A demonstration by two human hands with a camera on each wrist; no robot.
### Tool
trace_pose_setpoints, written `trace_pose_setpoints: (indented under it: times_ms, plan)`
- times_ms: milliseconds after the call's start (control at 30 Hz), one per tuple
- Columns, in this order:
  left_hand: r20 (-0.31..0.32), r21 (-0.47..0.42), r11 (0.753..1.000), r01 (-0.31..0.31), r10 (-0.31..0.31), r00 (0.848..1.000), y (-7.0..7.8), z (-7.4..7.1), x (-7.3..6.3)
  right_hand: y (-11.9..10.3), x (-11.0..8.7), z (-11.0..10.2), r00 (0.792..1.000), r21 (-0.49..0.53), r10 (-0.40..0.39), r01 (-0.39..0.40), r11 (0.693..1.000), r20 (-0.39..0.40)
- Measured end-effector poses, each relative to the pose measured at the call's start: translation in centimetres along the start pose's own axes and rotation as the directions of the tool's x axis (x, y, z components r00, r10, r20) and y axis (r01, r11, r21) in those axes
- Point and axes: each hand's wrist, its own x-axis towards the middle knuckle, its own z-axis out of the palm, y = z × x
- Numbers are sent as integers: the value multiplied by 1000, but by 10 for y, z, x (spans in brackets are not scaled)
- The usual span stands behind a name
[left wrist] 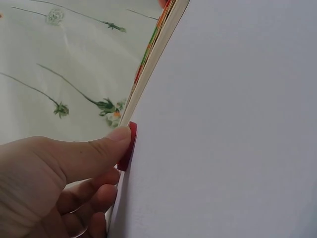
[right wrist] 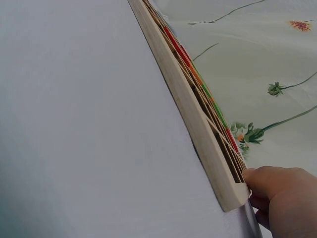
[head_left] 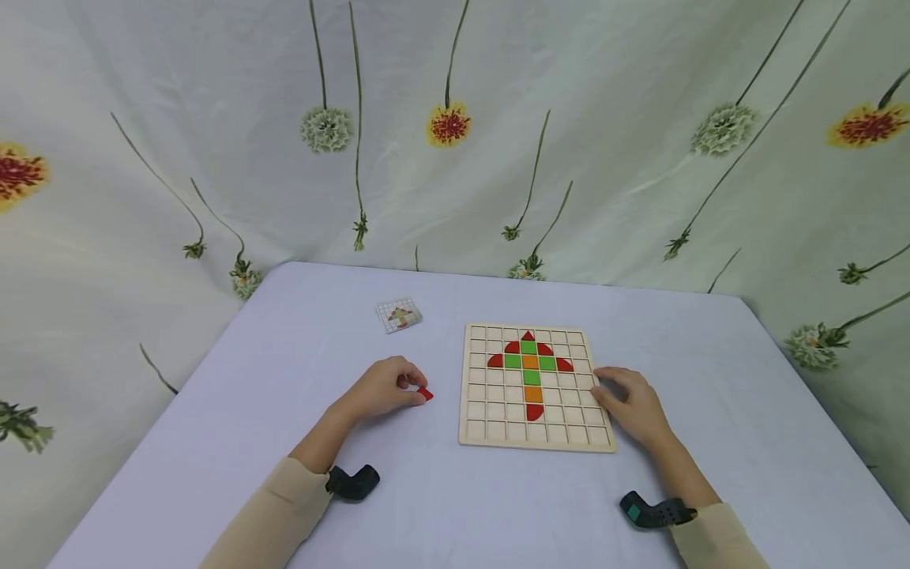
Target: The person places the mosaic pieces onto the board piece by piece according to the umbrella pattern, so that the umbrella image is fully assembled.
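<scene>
A small red piece (head_left: 425, 393) is pinched by my left hand (head_left: 387, 389), just left of the board. In the left wrist view the red piece (left wrist: 130, 148) shows as a thin upright side by the thumb tip; its full shape is hidden. The square wooden grid board (head_left: 498, 431) lies flat on the table, with red, green and orange pieces set in some cells as an arrow-like figure. My right hand (head_left: 636, 407) rests at the board's right edge, thumb and forefinger apart. In the right wrist view its thumb touches the board (right wrist: 198, 129) near a corner.
A small card (head_left: 399, 314) with a printed grid and coloured figure lies behind my left hand. White cloth covers the table (head_left: 441, 514). A flower-patterned curtain (head_left: 426, 190) hangs behind it. Black devices are strapped on both wrists.
</scene>
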Motion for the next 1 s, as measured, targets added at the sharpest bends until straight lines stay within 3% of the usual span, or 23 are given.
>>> trace_pose_setpoints:
  times_ms: [333,667,1000]
  plan:
    - [12,-54,998,-35,35,999,0,4,-1,0,0,0,1000,-15,-3,3,1000,-4]
    - [22,-93,996,-14,16,1000,1,5,0,-1,0,1,1000,-14,2,-3,1000,-8]
    - [34,-124,992,-19,24,999,15,8,9,0,0,1,1000,-11,-6,6,1000,-12]
